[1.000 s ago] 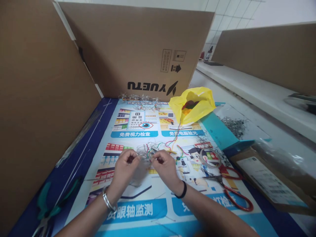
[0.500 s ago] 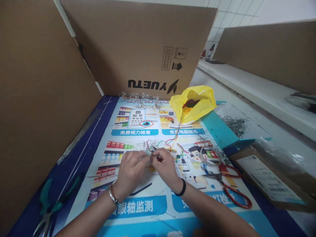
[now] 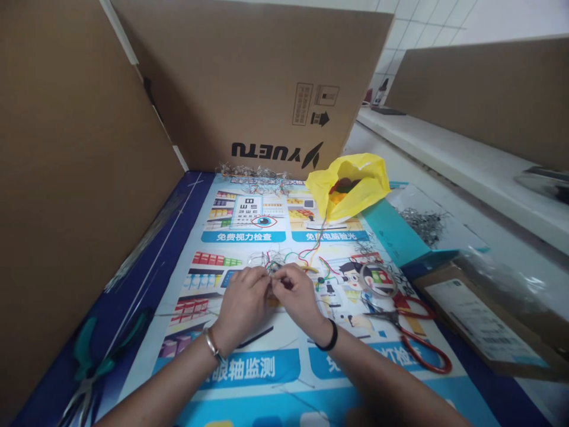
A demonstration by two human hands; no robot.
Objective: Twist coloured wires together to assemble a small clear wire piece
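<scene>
Poster beneath hands pinch-tight on wires

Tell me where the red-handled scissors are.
In the head view, the scissors lie at lower right on the printed sheet, just below the clear ring and left of the cardboard box.

You had a loose tangle of fine silvery wire, its near edge hidden, over the printed poster; red, green and yellow threads curved beside it.
</scene>
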